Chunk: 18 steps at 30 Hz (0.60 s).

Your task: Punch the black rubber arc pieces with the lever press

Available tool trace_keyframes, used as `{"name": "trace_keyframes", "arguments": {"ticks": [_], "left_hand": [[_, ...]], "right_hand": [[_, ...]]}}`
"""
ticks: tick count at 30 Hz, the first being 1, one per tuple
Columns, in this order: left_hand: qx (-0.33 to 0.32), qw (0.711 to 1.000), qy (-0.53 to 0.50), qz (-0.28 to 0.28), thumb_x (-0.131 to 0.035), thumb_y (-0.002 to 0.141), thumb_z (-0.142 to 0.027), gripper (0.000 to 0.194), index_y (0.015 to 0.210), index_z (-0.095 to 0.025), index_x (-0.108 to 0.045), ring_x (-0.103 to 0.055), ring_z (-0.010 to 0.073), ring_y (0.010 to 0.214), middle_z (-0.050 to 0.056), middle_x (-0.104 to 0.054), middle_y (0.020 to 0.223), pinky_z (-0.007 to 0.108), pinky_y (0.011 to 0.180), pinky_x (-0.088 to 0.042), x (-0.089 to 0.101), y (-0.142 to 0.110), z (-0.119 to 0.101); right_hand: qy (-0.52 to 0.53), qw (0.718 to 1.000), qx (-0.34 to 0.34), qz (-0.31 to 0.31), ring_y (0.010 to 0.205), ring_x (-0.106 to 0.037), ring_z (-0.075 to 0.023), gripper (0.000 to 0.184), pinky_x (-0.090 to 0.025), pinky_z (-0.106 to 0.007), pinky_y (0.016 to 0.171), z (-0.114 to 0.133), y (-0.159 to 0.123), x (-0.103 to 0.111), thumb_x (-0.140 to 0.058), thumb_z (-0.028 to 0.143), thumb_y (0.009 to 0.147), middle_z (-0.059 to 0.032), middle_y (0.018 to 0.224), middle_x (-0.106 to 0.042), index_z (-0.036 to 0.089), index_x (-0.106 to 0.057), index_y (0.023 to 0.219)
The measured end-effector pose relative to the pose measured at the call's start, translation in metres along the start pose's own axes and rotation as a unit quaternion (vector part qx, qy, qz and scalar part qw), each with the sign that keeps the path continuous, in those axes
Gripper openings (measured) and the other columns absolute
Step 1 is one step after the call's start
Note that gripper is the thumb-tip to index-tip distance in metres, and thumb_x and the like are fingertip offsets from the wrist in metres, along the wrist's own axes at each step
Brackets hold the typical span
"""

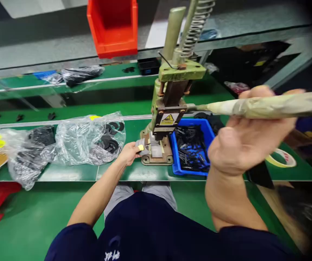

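A green lever press (169,98) stands on the bench with a warning label on its ram. At its base plate (164,154), my left hand (129,153) pinches a flat, curved dark-grey piece (142,146) lying at the left of the fixture under the ram. A small yellow patch shows at its thumb tip. My right hand (240,141) is at the wrapped lever handle (267,106), palm toward me, fingers hooked behind the bar and partly hidden by it. The thumb lies below the bar.
Right of the press sits a blue bin (192,145) of small black parts, with a tape roll (289,159) beyond. Plastic bags (74,141) of dark curved pieces lie left. An orange bin (115,32) stands on the shelf above; a spring (195,32) rises from the press.
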<state>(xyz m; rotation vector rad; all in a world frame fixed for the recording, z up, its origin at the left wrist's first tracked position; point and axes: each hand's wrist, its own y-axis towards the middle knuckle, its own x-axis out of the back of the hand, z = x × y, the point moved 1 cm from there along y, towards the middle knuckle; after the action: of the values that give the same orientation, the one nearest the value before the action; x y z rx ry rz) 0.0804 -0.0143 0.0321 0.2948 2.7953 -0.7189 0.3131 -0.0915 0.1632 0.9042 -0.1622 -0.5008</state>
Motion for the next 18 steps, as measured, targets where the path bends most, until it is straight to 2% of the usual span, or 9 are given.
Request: {"name": "trace_keyframes", "arguments": {"ticks": [2,4,5,7,9,11,14,16,18], "left_hand": [[-0.009,1.000,-0.014,0.015,-0.096,0.046,-0.032,0.051,0.082,-0.012,-0.066,-0.062,0.0107,0.061,0.002,-0.069,0.073,0.022,0.058,-0.052,0.012,-0.014,0.002],[-0.009,1.000,-0.011,0.019,-0.097,0.042,-0.037,0.056,0.083,-0.012,-0.067,-0.061,0.0106,0.059,0.002,-0.069,0.072,0.022,0.057,-0.051,0.021,-0.026,0.004],[-0.009,1.000,-0.008,0.017,-0.097,0.043,-0.039,0.056,0.083,-0.013,-0.067,-0.061,0.0109,0.060,0.002,-0.069,0.073,0.022,0.057,-0.051,0.025,-0.030,0.005],[-0.010,1.000,-0.001,0.014,-0.095,0.047,-0.038,0.053,0.084,-0.013,-0.067,-0.062,0.0120,0.061,0.003,-0.070,0.074,0.024,0.058,-0.051,0.030,-0.037,0.006],[-0.017,1.000,0.008,0.015,-0.093,0.051,-0.037,0.048,0.084,-0.014,-0.067,-0.063,0.0134,0.063,0.003,-0.070,0.074,0.025,0.059,-0.052,0.034,-0.041,0.007],[-0.032,0.999,0.023,0.023,-0.091,0.054,-0.036,0.044,0.084,-0.014,-0.067,-0.062,0.0141,0.063,0.003,-0.070,0.074,0.026,0.060,-0.052,0.037,-0.044,0.008],[-0.081,0.992,0.083,0.048,-0.087,0.060,-0.034,0.035,0.084,-0.016,-0.069,-0.062,0.0145,0.064,0.002,-0.070,0.074,0.026,0.063,-0.051,0.043,-0.051,0.005],[-0.121,0.977,0.157,0.073,-0.081,0.068,-0.034,0.026,0.085,-0.017,-0.072,-0.063,0.0157,0.069,0.002,-0.071,0.076,0.026,0.067,-0.051,0.047,-0.062,0.000],[-0.162,0.944,0.266,0.111,-0.074,0.078,-0.032,0.018,0.089,-0.018,-0.074,-0.065,0.0174,0.077,0.003,-0.073,0.083,0.026,0.074,-0.051,0.051,-0.077,-0.008]], "right_hand": [[-0.024,0.997,0.021,-0.065,0.147,-0.035,-0.0294,0.066,-0.038,-0.054,0.116,0.000,-0.023,-0.010,-0.063,0.030,0.086,-0.0080,0.149,-0.041,0.028,-0.038,0.147],[-0.041,0.994,-0.009,-0.100,0.137,-0.047,-0.0269,0.060,-0.048,-0.048,0.107,-0.006,-0.056,-0.020,-0.065,0.029,0.084,-0.0096,0.144,-0.046,0.028,-0.045,0.140],[-0.036,0.993,-0.049,-0.098,0.130,-0.052,-0.0259,0.055,-0.051,-0.045,0.103,-0.011,-0.073,-0.024,-0.067,0.033,0.083,-0.0098,0.136,-0.052,0.028,-0.049,0.135],[-0.010,0.971,-0.237,-0.013,0.115,-0.059,-0.0226,0.045,-0.053,-0.042,0.099,-0.026,-0.102,-0.033,-0.066,0.041,0.083,-0.0092,0.122,-0.060,0.025,-0.055,0.124],[0.021,0.909,-0.406,0.089,0.102,-0.063,-0.0197,0.041,-0.055,-0.036,0.092,-0.040,-0.120,-0.043,-0.064,0.048,0.084,-0.0089,0.109,-0.066,0.021,-0.059,0.114],[0.055,0.849,-0.499,0.166,0.085,-0.065,-0.0169,0.042,-0.056,-0.030,0.074,-0.053,-0.126,-0.054,-0.063,0.054,0.083,-0.0082,0.093,-0.069,0.018,-0.063,0.103],[0.119,0.750,-0.587,0.280,0.056,-0.059,-0.0130,0.046,-0.045,-0.022,0.047,-0.065,-0.122,-0.067,-0.067,0.059,0.077,-0.0053,0.065,-0.065,0.013,-0.065,0.085],[0.160,0.676,-0.624,0.357,0.046,-0.052,-0.0115,0.049,-0.039,-0.021,0.039,-0.061,-0.122,-0.075,-0.074,0.059,0.070,-0.0035,0.054,-0.059,0.012,-0.064,0.077],[0.195,0.611,-0.638,0.426,0.041,-0.047,-0.0101,0.051,-0.035,-0.021,0.037,-0.050,-0.129,-0.080,-0.079,0.059,0.063,-0.0009,0.049,-0.054,0.012,-0.064,0.073]]}}
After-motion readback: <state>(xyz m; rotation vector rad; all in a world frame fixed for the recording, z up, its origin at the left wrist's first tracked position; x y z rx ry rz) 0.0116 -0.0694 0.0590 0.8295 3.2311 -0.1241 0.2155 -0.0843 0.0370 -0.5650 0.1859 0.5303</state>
